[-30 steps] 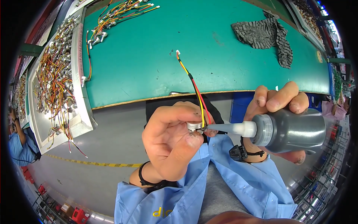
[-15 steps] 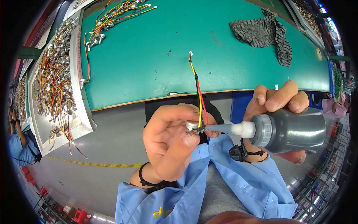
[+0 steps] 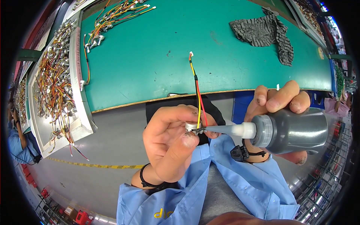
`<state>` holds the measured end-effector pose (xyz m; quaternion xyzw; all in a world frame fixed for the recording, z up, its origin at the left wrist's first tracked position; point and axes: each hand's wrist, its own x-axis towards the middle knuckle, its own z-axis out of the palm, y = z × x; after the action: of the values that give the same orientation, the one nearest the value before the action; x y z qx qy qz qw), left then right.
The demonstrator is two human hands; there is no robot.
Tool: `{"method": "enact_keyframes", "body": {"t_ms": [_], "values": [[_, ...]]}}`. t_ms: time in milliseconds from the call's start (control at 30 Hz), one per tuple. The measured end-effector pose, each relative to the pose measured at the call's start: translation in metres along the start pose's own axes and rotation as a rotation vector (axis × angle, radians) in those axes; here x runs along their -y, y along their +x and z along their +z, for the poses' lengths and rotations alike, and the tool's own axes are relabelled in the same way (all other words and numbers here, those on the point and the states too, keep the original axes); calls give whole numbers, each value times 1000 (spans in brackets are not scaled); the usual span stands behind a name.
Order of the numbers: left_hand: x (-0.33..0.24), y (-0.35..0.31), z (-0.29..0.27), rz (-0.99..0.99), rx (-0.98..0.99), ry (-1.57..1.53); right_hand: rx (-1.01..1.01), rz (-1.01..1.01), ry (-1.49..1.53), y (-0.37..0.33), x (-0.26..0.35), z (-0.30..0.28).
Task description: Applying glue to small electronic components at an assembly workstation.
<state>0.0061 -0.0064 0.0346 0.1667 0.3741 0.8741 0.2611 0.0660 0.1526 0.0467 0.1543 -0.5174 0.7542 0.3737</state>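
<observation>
Between the thumb and fingers of my left hand (image 3: 170, 140) sits a small round metal motor (image 3: 190, 126). Its red and yellow wires (image 3: 197, 93), with a black band partway, run up to a white connector (image 3: 191, 53) over the table edge. My right hand (image 3: 283, 99) is wrapped round a squeeze bottle (image 3: 300, 130) with dark grey contents, held on its side. The bottle's tapered nozzle (image 3: 225, 129) points left, and its tip meets or nearly meets the wire side of the motor; exact contact I cannot tell.
A green table (image 3: 161, 56) lies ahead, with a crumpled dark striped cloth (image 3: 258, 32) at far right. Several wired motors (image 3: 108, 18) lie at far left. A white-framed tray (image 3: 84, 101) of many more stands left. Another person's blue sleeve (image 3: 18, 146) shows at the left rim.
My left hand and the motor have shifted very slightly left, and the wires lean with them. The bottle stays almost in place, its tip still at the motor.
</observation>
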Motion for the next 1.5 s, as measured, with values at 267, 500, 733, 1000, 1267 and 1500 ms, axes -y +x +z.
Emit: {"method": "enact_keyframes", "body": {"t_ms": [267,500,733,1000,1267,1500], "values": [[0,0,2,8,-14,-13,-3,-7,-10,-2,0,-2],[0,1,2,-2,-6,-7,-13,-25,-5,-2,-1,-2],[0,-1,2,-7,-19,-13,-14,11,0,-1,3,0],[1,-1,2,-10,-17,-8,11,26,2,0,4,-1],[-1,-1,2,-38,-4,-10,-6,21,-1,-1,4,-1],[-2,-1,2,-66,1,-15,-21,10,9,-1,2,0]]}}
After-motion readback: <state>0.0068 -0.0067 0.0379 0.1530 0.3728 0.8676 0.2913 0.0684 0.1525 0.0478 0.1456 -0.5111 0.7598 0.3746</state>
